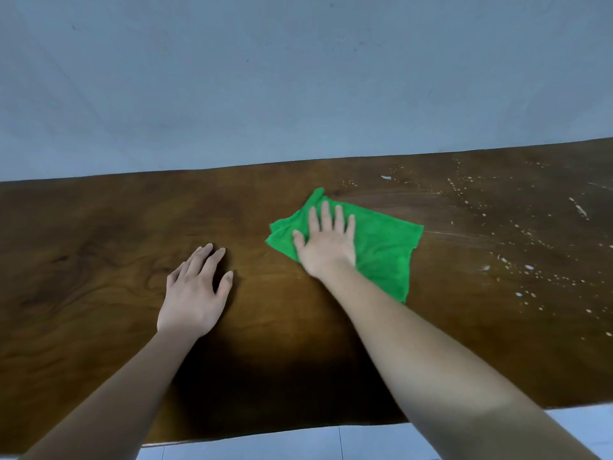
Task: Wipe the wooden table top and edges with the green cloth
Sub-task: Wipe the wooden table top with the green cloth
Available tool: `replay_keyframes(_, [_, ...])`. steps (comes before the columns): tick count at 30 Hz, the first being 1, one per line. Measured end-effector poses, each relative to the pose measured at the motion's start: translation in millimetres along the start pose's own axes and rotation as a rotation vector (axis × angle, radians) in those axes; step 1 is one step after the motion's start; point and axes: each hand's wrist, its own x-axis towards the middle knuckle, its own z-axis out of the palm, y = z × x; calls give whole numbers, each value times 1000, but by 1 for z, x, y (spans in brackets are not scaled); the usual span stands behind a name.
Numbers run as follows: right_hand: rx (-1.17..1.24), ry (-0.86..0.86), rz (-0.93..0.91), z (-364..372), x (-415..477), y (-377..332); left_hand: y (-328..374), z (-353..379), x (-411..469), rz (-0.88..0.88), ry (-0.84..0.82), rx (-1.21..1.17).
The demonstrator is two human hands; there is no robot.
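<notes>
The dark wooden table top [99,247] runs across the whole view. A green cloth [384,247] lies spread flat on it, right of centre. My right hand [326,242] presses flat on the cloth's left part, fingers apart and pointing away from me. My left hand [195,293] rests palm down on the bare wood to the left of the cloth, fingers slightly spread, holding nothing. White specks and drops [527,267] dot the wood to the right of the cloth.
A plain grey-blue wall [298,78] stands right behind the table's far edge. Pale floor tiles [331,443] show below the near edge. Faint wipe streaks [398,194] cross the wood beyond the cloth.
</notes>
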Motion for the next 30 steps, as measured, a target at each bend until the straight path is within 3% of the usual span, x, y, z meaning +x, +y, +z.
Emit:
replay_keyframes(5, [-53, -45, -356, 11, -25, -40, 2, -2, -1, 0, -8, -7])
replay_keyframes(9, [-55, -41, -551, 1, -4, -5, 2, -1, 0, 0, -15, -4])
replay_keyframes(11, [-26, -34, -562, -7, 15, 24, 2, -1, 0, -3, -17, 1])
replay_keyframes(16, [0, 9, -338, -27, 67, 115, 2, 0, 1, -23, -22, -1])
replay_keyframes(22, [60, 81, 127, -40, 100, 225, 0, 2, 2, -17, -14, -2])
replay_keyframes(26, [106, 87, 367, -38, 116, 217, 0, 2, 2, -5, -11, -8])
replay_keyframes(30, [95, 45, 369, -37, 131, 153, 0, 1, 3, -1, -5, -5])
